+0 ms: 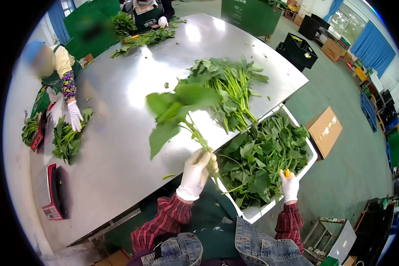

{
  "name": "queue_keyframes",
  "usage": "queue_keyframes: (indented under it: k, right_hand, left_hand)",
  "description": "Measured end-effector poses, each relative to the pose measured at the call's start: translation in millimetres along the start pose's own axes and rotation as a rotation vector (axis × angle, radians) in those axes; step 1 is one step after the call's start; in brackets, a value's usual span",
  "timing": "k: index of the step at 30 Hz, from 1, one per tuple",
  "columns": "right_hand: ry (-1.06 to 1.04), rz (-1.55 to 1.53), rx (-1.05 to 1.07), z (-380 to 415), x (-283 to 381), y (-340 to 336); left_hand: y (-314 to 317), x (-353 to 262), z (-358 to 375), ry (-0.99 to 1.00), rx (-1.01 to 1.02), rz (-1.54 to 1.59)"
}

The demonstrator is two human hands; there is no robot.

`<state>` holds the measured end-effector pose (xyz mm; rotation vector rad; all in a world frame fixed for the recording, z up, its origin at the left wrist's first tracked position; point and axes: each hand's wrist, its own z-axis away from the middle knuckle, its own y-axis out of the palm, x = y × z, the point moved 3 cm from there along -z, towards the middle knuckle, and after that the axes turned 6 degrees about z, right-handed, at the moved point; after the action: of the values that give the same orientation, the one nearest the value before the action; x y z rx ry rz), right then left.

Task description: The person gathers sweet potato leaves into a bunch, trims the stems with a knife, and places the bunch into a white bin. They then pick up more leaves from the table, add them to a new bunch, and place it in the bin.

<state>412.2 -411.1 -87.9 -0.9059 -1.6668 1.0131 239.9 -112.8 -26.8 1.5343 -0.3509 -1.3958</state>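
My left hand [197, 174], in a white glove, is closed around the lower stems of a sprig of leafy greens [163, 137]. The sprig's broad leaves point up and away over the metal table, partly blurred. My right hand [290, 185], also gloved, is closed on a small tool with an orange handle [287, 173]; its working end cannot be made out. That hand is at the right side of a white crate [313, 156] heaped with loose leafy greens [261, 155]. Beyond my left hand, a pile of long-stemmed greens [232, 91] lies on the table near its edge.
The metal table [115, 177] carries red scales [53, 212] at left. One co-worker's gloved hand [75, 116] touches a bunch of greens; another person [147, 17] stands at the far end. A cardboard box [326, 132] and black crates [298, 51] stand to the right.
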Motion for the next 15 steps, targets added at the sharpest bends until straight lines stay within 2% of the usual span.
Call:
queue_keyframes:
  k: [3, 5, 7, 11, 13, 15]
  right_hand:
    - [0.101, -0.037, 0.099, 0, 31, -16]
    - [-0.061, -0.239, 0.067, 7, 64, -2]
    - [-0.128, -0.331, 0.195, 23, 118, 5]
    - [-0.375, -0.233, 0.501, 48, 224, 30]
    - [-0.533, -0.354, 0.504, 51, 272, 55]
    - [-0.960, -0.310, 0.097, 48, 326, 53]
  left_hand:
    - [-16, -8, 9, -0.005, -0.070, 0.076]
    - [-25, -16, 14, 0.068, -0.043, 0.035]
    - [-33, -24, 17, 0.091, -0.048, 0.051]
    - [-33, -56, 34, 0.151, -0.055, 0.147]
    - [-33, -73, 46, 0.206, -0.093, 0.075]
    - [-37, -84, 58, 0.249, -0.096, 0.075]
